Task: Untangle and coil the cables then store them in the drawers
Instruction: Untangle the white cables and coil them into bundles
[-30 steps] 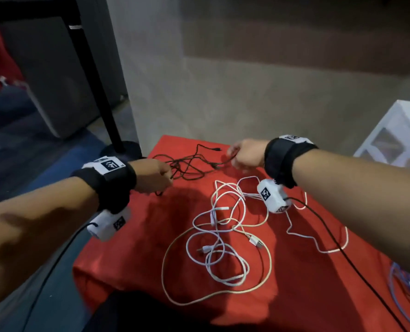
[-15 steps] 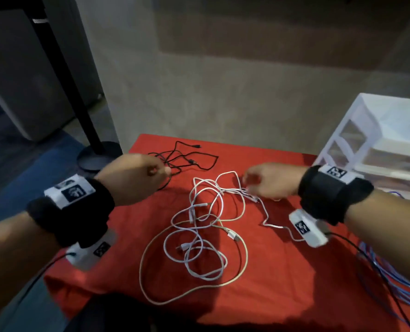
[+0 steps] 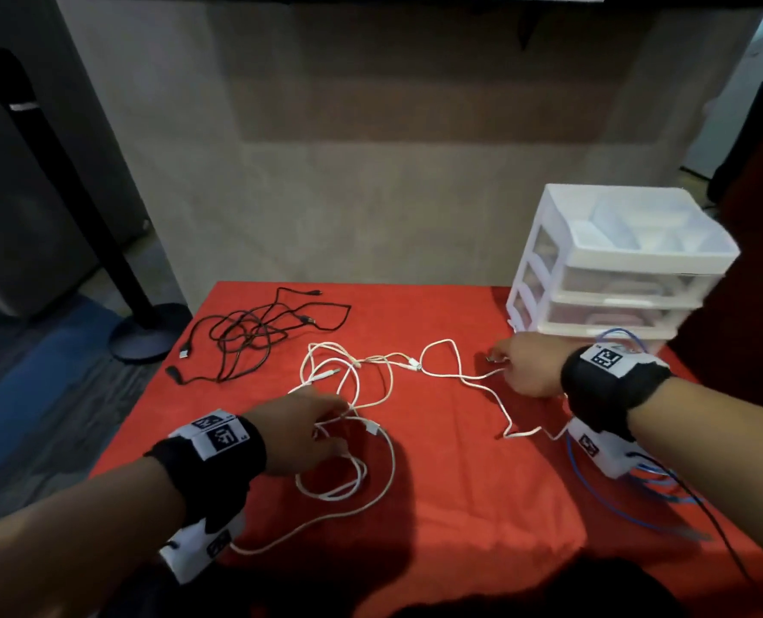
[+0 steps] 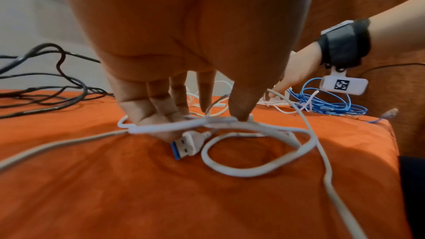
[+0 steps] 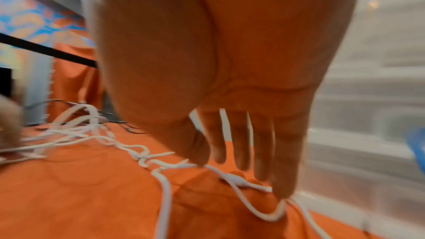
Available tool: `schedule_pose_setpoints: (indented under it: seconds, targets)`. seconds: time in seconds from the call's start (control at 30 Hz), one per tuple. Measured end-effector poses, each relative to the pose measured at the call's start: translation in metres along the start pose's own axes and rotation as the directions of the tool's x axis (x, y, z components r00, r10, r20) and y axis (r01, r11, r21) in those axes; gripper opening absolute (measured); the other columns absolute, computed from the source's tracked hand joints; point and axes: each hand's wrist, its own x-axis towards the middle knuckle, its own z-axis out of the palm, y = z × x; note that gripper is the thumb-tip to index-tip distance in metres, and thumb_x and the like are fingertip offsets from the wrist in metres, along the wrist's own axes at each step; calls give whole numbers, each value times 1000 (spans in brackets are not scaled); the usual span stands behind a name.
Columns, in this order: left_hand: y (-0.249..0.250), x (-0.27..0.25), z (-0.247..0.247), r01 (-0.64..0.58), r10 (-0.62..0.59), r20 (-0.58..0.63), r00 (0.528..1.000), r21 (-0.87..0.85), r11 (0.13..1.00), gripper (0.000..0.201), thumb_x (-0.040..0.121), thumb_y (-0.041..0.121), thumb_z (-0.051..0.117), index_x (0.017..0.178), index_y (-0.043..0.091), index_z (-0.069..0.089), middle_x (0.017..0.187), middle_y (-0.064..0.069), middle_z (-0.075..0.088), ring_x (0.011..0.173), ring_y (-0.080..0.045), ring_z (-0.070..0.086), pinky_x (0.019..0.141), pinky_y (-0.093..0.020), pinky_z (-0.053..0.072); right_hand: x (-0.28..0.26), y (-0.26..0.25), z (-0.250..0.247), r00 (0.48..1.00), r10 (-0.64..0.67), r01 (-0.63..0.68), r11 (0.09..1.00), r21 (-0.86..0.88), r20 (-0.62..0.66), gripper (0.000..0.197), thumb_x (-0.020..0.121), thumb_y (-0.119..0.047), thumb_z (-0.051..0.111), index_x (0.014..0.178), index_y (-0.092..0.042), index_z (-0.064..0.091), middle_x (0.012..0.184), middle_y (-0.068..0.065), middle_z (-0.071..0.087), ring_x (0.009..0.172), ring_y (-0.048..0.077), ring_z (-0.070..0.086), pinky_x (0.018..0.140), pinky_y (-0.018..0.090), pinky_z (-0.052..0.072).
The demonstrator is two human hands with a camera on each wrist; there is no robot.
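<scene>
A tangle of white cables point(image 3: 373, 428) lies in the middle of the red cloth point(image 3: 460, 506). My left hand point(image 3: 330, 421) presses down on it with straight fingers point(image 4: 161, 101), and a white USB plug point(image 4: 186, 143) lies just below them. A thin white cable point(image 3: 462, 380) runs from the tangle to my right hand point(image 3: 500, 363), whose straight fingers point(image 5: 262, 152) rest on it point(image 5: 239, 182) in front of the white drawer unit point(image 3: 629, 278). A black cable tangle point(image 3: 241, 339) lies apart at the far left.
A blue cable bundle point(image 3: 651, 483) lies at the table's right edge, under my right wrist. The drawer unit has three shut clear drawers and an open tray top. A black stand base point(image 3: 148, 332) sits on the floor off the left edge.
My left hand let go of the black cable and came down onto the white tangle. My right hand drew a thin white cable right, toward the drawers. The head view lifted.
</scene>
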Motion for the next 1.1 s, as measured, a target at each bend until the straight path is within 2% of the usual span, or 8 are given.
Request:
schedule_pose_setpoints:
  seconds: [0.1,0.27,0.43,0.57,0.77,0.9,1.0,1.1]
  targets:
    - [6,4,2,-9,7,-60,998,-42,999,39,79,59,59,113,41,60,101,20,63,89,-1,60,86,-33,54,-19,-34,-4,972,-110,150,971,188,-208,18,90,-30,49,99,-24,63,104,1,70,99,27,65,84,38,54]
    - [19,1,6,-43,42,-154,987,-4,999,37,81,57,51,111,41,67,99,15,67,87,-7,61,82,-31,54,-28,-106,1,943,-314,332,914,233,-110,66,93,-17,53,150,-48,37,126,3,66,111,29,64,82,33,51]
    - [18,-4,8,-67,57,-146,988,-62,996,38,79,56,45,102,38,70,94,13,67,86,-6,61,84,-33,53,-14,-119,-17,972,-194,206,975,87,-133,13,93,-26,59,100,-30,69,109,3,71,101,31,68,73,32,47]
    - [18,-5,1,-38,-19,-198,980,-280,959,22,88,28,63,108,39,63,78,13,62,60,2,53,63,-20,51,-29,-91,-80,907,-160,283,917,280,-390,16,96,-31,62,81,-23,64,80,-6,68,79,24,66,69,30,47]
    - [22,-6,-9,-307,91,-564,821,-303,902,30,92,11,60,106,37,67,103,10,62,85,-13,60,77,-20,46,-61,-31,-181,753,144,284,809,514,-643,28,94,-36,64,83,-11,67,78,11,72,79,34,70,76,46,60]
    - [15,-12,-11,-286,74,-540,838,-321,903,31,91,19,49,99,40,71,107,14,67,102,-3,61,95,-24,46,-88,5,-238,557,340,245,805,541,-758,27,93,-40,61,86,-15,68,84,9,69,84,30,69,78,34,55]
    - [0,-20,-4,-172,-15,-461,887,-361,916,26,87,33,49,88,45,72,102,14,68,98,-2,63,97,-30,47,-109,19,-258,566,378,293,738,608,-732,26,93,-39,62,80,-17,65,81,15,71,70,31,68,71,41,61]
    - [-1,-22,-7,-152,-101,-550,829,-395,906,26,74,48,49,69,34,71,108,11,62,106,-8,59,98,-17,41,-120,14,-256,594,340,316,735,600,-729,21,99,-34,59,86,-18,64,76,13,67,56,22,60,56,32,56]
